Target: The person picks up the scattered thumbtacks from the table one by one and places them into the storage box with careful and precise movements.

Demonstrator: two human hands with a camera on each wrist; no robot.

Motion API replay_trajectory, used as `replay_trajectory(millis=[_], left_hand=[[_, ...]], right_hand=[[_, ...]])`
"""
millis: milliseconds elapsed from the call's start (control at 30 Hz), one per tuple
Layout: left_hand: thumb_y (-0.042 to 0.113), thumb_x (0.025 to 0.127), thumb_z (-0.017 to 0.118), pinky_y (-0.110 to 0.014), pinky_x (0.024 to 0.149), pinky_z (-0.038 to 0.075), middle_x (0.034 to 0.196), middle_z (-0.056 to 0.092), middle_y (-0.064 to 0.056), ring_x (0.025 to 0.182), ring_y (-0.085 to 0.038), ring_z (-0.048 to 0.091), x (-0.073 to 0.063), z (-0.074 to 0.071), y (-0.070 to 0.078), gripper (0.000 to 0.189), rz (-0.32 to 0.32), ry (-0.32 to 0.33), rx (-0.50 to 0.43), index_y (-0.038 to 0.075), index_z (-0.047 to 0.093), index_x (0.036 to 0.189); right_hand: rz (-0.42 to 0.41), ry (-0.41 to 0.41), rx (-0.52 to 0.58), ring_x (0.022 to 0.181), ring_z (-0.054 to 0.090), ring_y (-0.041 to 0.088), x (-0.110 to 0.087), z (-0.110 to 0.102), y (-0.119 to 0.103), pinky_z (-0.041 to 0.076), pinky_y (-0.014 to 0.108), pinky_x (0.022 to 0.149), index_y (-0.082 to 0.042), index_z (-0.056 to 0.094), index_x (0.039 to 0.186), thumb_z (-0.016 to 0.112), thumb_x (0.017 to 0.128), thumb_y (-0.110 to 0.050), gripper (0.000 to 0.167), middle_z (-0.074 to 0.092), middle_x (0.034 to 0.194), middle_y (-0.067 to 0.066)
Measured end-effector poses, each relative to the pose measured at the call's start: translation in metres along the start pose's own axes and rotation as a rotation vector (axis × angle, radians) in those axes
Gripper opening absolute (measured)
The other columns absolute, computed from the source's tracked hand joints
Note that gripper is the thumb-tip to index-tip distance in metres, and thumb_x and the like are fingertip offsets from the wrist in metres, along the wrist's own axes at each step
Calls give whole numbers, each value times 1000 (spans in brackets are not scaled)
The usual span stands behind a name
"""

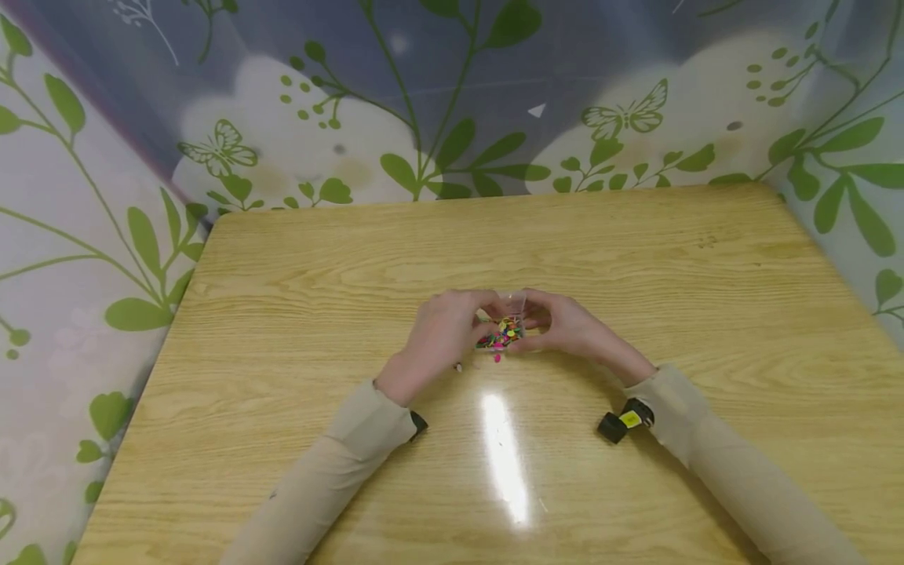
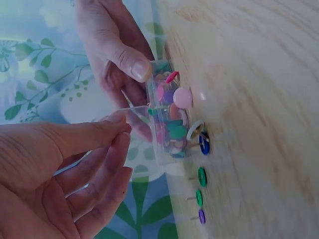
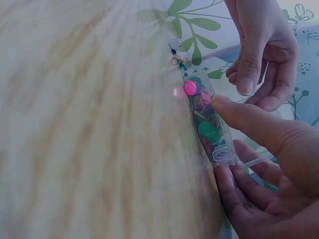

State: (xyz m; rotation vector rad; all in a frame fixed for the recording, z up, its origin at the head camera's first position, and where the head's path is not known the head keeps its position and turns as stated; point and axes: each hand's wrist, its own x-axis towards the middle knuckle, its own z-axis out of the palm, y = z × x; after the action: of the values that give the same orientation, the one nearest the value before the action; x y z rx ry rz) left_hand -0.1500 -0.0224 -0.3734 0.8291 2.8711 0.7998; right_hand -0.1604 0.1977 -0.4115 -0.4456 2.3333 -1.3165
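A small clear plastic box [image 1: 503,339] of colourful thumbtacks [image 1: 512,333] sits on the table with its hinged lid raised. My right hand [image 1: 565,323] grips the box from the right, thumb on its near side, fingers behind, as the right wrist view [image 3: 269,144] shows. At the left, my left hand [image 1: 445,329] has thumb and fingertips together at the clear lid [image 2: 137,122], which seems pinched between them. Outside the box, a pink tack [image 1: 497,358] lies in front. Blue [image 2: 204,143], green [image 2: 201,177] and purple [image 2: 201,216] tacks stand on their heads, points away from the table.
The wooden table [image 1: 318,267] extends around both hands, with a bright light reflection [image 1: 504,463] in front of the box. Patterned curtains [image 1: 395,94] with green leaves enclose the back and sides. Black wrist devices [image 1: 614,426] sit at the cuffs.
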Motion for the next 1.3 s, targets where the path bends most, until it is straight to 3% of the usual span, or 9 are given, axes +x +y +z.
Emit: replay_trajectory(millis=[233, 400, 567, 900, 1100, 1300], left_hand=[[28, 99, 68, -22, 49, 44, 78, 73, 3, 59, -8, 60, -7, -11, -8, 13, 17, 96, 44, 18, 76, 98], [29, 99, 68, -21, 53, 47, 83, 75, 4, 63, -8, 63, -13, -20, -16, 16, -2, 138, 57, 16, 76, 96], [28, 99, 68, -24, 56, 50, 90, 76, 3, 68, -11, 66, -21, -28, -28, 16, -78, 151, 27, 15, 76, 97], [12, 91, 77, -33, 64, 52, 93, 76, -1, 76, -17, 67, -36, -31, -57, 5, -215, 39, 75, 13, 75, 95], [16, 88, 80, -34, 64, 53, 88, 75, -1, 76, -18, 67, -42, -31, -61, 6, -271, -39, 139, 14, 74, 89], [15, 91, 77, -30, 58, 49, 82, 71, -1, 68, -16, 60, -42, -30, -64, 7, -283, -34, 149, 12, 73, 86]], right_hand=[[-6, 5, -29, 119, 63, 33, 1, 0, 1, 49, 48, 103, -15, 57, 137, 88, 81, -23, 65, 62, 129, 12], [-11, 8, -33, 118, 63, 35, 1, 0, 2, 49, 50, 103, -14, 57, 137, 88, 80, -23, 65, 63, 127, 13], [-8, 7, -19, 118, 64, 33, 2, 0, 2, 48, 50, 104, -14, 58, 137, 89, 79, -22, 66, 64, 127, 13], [-3, 11, -26, 118, 63, 34, 1, 1, 1, 48, 50, 105, -11, 58, 137, 88, 80, -21, 65, 63, 126, 16], [-6, 9, -20, 116, 65, 31, 1, 1, 2, 50, 48, 103, -12, 58, 136, 89, 79, -20, 66, 64, 126, 13], [-8, 10, -27, 115, 65, 31, 2, 1, 2, 50, 47, 103, -11, 58, 136, 88, 80, -21, 64, 64, 126, 13]])
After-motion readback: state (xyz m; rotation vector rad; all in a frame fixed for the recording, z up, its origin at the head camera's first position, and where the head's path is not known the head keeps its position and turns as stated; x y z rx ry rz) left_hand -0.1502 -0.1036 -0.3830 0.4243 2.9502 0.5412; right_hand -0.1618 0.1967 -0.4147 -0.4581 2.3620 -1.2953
